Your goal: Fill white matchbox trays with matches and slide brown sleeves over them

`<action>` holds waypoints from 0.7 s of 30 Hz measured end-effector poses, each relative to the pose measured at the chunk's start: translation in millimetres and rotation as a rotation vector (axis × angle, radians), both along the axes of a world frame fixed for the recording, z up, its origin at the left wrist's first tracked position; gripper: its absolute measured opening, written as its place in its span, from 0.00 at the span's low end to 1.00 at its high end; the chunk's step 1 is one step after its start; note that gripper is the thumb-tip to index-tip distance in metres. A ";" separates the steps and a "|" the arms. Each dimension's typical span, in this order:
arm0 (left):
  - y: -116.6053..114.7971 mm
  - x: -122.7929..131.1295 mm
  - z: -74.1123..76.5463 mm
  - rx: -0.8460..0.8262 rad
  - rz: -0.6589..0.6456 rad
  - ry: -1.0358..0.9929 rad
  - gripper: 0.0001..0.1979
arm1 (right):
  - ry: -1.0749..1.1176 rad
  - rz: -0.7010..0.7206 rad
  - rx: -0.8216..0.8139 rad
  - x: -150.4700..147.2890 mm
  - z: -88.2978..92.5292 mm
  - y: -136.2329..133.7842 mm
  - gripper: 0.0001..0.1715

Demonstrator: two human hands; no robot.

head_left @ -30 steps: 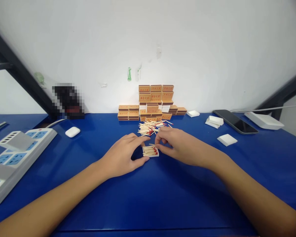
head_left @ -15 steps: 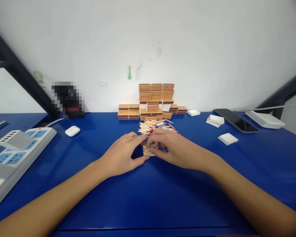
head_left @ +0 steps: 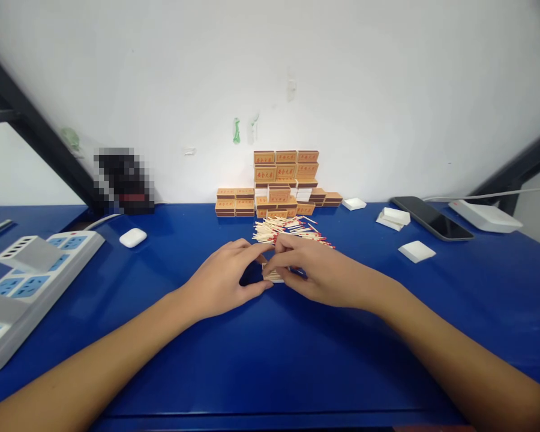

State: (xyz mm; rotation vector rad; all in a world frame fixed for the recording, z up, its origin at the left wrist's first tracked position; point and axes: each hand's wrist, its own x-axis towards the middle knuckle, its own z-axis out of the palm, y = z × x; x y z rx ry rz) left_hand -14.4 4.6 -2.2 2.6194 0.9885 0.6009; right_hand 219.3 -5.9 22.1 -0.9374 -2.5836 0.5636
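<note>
A small white matchbox tray point(head_left: 276, 275) filled with matches lies on the blue table between both hands. My left hand point(head_left: 229, 273) holds the tray's left end, thumb at the near edge and fingers at the far side. My right hand point(head_left: 306, 264) curls over the tray from the right, its fingertips on the matches inside; the hand hides part of the tray. Just beyond the hands lies a loose pile of red-tipped matches point(head_left: 270, 230). Behind the pile, matchboxes point(head_left: 285, 173) are stacked against the wall.
White empty trays point(head_left: 416, 251) lie at the right, near a black phone point(head_left: 432, 218) and a white flat device point(head_left: 485, 216). To the left are a white earbud case point(head_left: 132, 237) and a large power strip point(head_left: 78, 259) on the blue table point(head_left: 270, 360).
My right hand's index fingertip has shifted left and slightly down over the matches in the tray. My left hand keeps nearly the same place.
</note>
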 end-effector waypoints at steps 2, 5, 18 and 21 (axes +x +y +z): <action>-0.5 -0.2 -0.1 0.001 0.001 0.005 0.25 | 0.024 -0.010 0.016 1.3 1.7 0.6 0.15; -1.0 -0.4 0.5 -0.002 -0.007 0.004 0.24 | 0.031 0.022 -0.037 1.6 3.4 -0.2 0.16; 0.5 -1.3 -1.6 0.002 -0.009 0.004 0.28 | -0.003 -0.016 -0.047 5.5 2.4 1.6 0.15; 0.0 -1.3 -1.0 0.013 -0.006 0.001 0.27 | 0.002 -0.041 -0.013 4.9 2.7 1.7 0.14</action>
